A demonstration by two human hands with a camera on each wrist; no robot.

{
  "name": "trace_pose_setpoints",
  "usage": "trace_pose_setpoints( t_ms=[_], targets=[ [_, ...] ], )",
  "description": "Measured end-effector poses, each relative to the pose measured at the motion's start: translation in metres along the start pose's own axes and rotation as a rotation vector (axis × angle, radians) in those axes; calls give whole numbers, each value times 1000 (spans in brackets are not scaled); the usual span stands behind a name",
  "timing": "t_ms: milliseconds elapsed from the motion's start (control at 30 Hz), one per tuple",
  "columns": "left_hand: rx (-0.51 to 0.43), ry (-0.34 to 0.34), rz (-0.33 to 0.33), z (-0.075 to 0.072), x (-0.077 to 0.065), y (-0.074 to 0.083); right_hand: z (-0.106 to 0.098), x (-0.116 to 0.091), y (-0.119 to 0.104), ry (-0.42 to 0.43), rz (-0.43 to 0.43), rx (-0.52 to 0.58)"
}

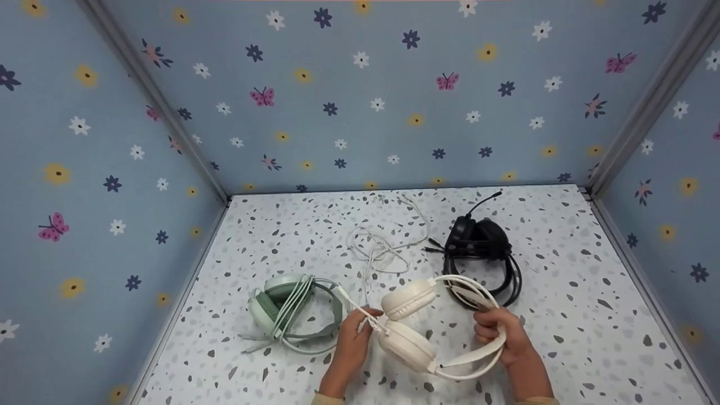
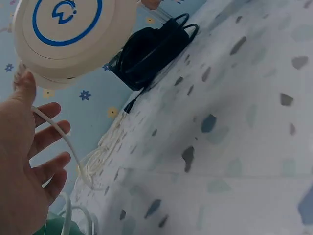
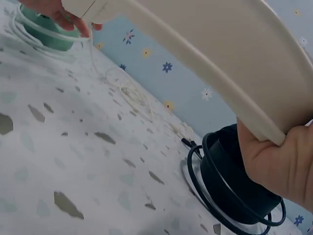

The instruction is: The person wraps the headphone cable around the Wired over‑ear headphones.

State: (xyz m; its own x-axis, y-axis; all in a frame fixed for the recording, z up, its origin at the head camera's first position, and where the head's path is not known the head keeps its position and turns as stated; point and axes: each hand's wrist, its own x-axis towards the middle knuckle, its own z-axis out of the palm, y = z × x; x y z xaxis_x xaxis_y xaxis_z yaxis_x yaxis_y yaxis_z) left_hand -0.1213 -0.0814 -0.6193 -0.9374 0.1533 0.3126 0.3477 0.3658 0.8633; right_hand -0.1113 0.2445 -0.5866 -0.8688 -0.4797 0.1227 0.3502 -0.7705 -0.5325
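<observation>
A white over-ear headset (image 1: 408,343) is held up by both hands above the speckled tabletop. My right hand (image 1: 506,334) grips its headband (image 3: 215,58), with the fingers curled round the band. At the left ear cup (image 2: 73,34), which bears a blue ring and logo, my left hand (image 1: 351,343) has its thumb against the edge. The white cable (image 2: 63,134) runs across the loosely bent fingers of that hand. The headset's thin white microphone boom (image 1: 357,304) points up and left, past the left fingertips.
A green headset (image 1: 270,309) wrapped in its cable lies left of the left hand. Behind the right hand lies a black headset (image 1: 478,239) with its cable bundled. A loose white cable (image 1: 379,250) spreads across the middle back. Flowered panels (image 1: 371,95) wall the table.
</observation>
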Motion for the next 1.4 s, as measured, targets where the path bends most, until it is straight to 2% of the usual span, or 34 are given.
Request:
trace_pose_setpoints(
  t_ms=[67,167,300,367,433,567,700,800,933,1033,1133,1200,1267,1333,1400],
  targets=[
    [-5,27,78,4,6,0,3,3,1,-129,-36,89],
    [-21,34,160,13,17,2,7,10,3,-255,-71,207],
    [-163,-39,162,29,34,12,16,23,11,-338,-57,383],
    [-219,-84,146,38,42,17,21,27,17,-335,-58,456],
    [-216,-125,132,46,48,24,27,32,21,-294,-109,498],
    [-111,-207,77,55,51,36,38,38,21,-99,-341,486],
    [71,-193,101,55,46,47,44,43,12,137,-600,286],
    [194,-148,148,50,40,52,46,48,3,333,-818,-24],
    [292,-154,181,40,35,58,49,55,-9,612,-1092,-452],
    [361,-178,179,32,32,64,52,58,-20,761,-1191,-674],
    [403,-189,168,24,29,68,52,61,-32,858,-1216,-790],
    [359,-189,154,20,26,71,50,61,-38,898,-1226,-824],
    [245,-185,130,17,23,73,49,61,-40,905,-1242,-834],
    [38,-190,91,15,20,75,50,62,-40,900,-1253,-843],
    [-227,-216,41,14,16,76,52,63,-40,917,-1259,-834]
  ],
)
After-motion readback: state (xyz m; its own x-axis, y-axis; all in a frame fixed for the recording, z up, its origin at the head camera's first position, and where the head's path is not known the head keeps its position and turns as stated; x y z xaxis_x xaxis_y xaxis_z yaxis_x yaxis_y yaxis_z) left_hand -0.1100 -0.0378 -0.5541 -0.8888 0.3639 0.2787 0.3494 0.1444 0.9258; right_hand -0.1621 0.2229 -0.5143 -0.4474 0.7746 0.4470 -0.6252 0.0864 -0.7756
